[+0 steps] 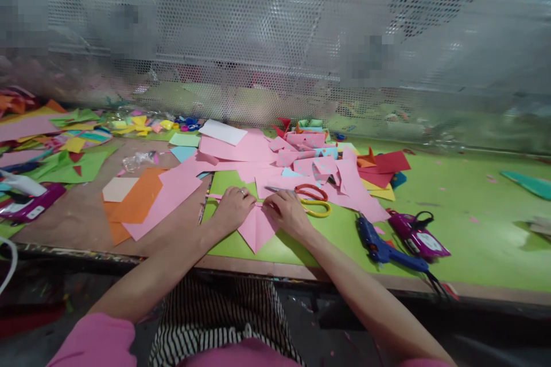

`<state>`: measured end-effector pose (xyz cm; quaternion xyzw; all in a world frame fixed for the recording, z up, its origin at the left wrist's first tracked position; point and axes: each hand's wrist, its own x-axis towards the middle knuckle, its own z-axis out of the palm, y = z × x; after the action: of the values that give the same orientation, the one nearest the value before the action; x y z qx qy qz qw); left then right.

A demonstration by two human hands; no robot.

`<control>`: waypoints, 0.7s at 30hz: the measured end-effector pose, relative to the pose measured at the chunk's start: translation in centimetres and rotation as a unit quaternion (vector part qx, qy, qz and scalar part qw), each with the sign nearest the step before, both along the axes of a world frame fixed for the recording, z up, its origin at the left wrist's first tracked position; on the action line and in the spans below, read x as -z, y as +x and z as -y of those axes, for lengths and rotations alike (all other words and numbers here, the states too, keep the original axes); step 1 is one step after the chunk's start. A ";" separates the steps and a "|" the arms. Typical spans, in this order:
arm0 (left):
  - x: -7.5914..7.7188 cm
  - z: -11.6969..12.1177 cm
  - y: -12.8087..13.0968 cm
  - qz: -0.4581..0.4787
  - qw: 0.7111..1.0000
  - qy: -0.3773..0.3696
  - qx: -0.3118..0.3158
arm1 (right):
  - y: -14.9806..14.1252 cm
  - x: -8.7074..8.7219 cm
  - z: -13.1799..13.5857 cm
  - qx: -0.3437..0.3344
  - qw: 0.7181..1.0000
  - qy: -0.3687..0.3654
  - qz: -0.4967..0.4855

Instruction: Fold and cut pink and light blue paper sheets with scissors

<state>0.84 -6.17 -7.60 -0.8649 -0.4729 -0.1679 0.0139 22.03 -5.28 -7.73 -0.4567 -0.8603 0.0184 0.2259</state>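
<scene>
A creased pink paper (pixel 257 233) lies on the green table top before me, its lower corner pointing at me. My left hand (pixel 235 207), with a ring on one finger, presses its fingertips on the paper's upper left part. From the other side my right hand (pixel 287 211) has its curled fingers on the upper right part. A narrow pink strip sticks out to the left of my left hand. Scissors (pixel 317 208) with one red and one yellow handle lie just right of my right hand, blades partly behind it.
A blue glue gun (pixel 385 248) and a purple device (pixel 417 235) lie to the right. Orange sheets (pixel 140 198) and pink sheets (pixel 181 186) spread leftward. Polka-dotted folded pieces (pixel 316 166) pile up behind the scissors. A perforated metal panel (pixel 241 40) stands along the back.
</scene>
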 end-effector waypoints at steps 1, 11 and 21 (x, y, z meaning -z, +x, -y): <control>0.1 0.0 0.0 0.000 1.000 0.001 -0.001 | 0.0 0.0 0.0 0.000 1.000 0.000 0.000; -0.1 0.0 -0.1 -0.010 1.000 0.010 -0.003 | -0.1 -0.1 -0.1 0.005 1.000 -0.001 0.004; 0.0 0.0 -1.0 0.019 1.000 0.007 -0.021 | -0.8 -0.6 0.2 0.031 0.998 -0.045 0.032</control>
<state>-0.15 -6.18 -7.63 -0.8513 -0.4898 -0.1878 0.0146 21.25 -5.43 -7.15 -0.4929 -0.8510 0.0351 0.1778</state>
